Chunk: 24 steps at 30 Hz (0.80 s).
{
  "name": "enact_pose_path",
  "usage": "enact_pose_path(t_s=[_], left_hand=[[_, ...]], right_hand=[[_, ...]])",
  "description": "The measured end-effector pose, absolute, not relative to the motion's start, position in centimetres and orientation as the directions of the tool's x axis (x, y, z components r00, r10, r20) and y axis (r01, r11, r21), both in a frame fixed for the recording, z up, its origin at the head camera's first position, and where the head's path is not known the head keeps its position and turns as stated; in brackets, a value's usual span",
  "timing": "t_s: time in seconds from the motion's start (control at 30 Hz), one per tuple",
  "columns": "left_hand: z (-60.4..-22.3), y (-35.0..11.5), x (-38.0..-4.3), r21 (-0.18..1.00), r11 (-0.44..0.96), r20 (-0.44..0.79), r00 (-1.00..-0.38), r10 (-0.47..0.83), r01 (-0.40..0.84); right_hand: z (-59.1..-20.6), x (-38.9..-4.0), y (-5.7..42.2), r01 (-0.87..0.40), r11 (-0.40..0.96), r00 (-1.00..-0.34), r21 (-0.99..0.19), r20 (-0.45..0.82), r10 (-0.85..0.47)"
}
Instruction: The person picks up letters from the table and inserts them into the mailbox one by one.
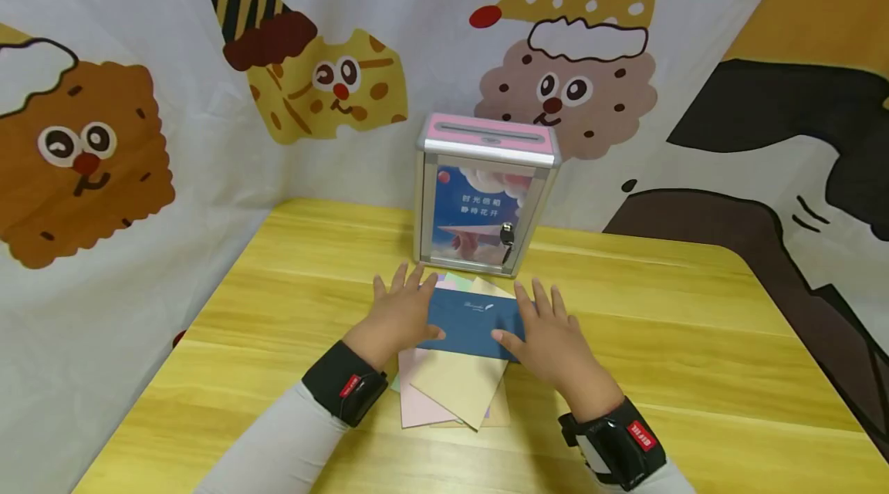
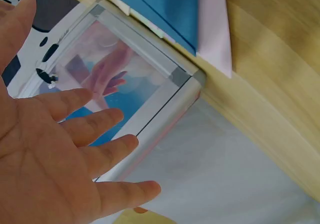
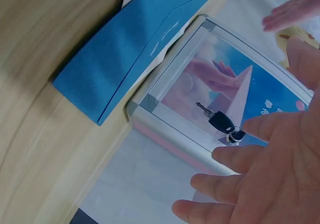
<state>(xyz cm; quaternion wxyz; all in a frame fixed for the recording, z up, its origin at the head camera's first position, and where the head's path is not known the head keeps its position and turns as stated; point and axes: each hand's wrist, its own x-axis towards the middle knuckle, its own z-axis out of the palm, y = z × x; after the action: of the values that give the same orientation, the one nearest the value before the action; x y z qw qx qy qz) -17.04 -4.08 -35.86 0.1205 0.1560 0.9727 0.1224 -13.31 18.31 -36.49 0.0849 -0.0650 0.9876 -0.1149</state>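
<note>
A blue envelope point(image 1: 472, 332) with a small feather print lies across a stack of paper envelopes. My left hand point(image 1: 396, 316) is over its left end, fingers spread and straight. Over the right end is my right hand point(image 1: 552, 336), its fingers likewise extended. Both wrist views show bare palms with nothing held. Cream point(image 1: 464, 387) and pink point(image 1: 415, 397) envelopes stick out from under the blue one on the near side. Just beyond the stack stands a silver-framed box point(image 1: 444, 135) with a pink slotted top. A key point(image 3: 220, 120) hangs from the lock on its picture door.
Everything stands on a yellow wood-grain table point(image 1: 660, 324). Behind it, close to the box's back, hangs a white cloth point(image 1: 430, 15) with cartoon food figures. Each wrist wears a black band, such as the left band point(image 1: 345, 384).
</note>
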Motion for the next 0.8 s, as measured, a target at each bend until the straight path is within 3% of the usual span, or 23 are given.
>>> enact_pose_path(t_s=[0.5,0.8], left_hand=[[-38.2,-2.9,-20.1,0.3,0.895,-0.122,-0.917,0.379,0.33],[-39.1,-0.8,-22.5,0.179,0.887,-0.121,-0.885,0.45,0.426]], right_hand=[[-36.8,-10.5,19.6,-0.062,0.924,-0.995,-0.376,-0.051,-0.087],[-37.4,-8.6,20.6,0.003,0.923,-0.999,-0.384,-0.041,-0.014]])
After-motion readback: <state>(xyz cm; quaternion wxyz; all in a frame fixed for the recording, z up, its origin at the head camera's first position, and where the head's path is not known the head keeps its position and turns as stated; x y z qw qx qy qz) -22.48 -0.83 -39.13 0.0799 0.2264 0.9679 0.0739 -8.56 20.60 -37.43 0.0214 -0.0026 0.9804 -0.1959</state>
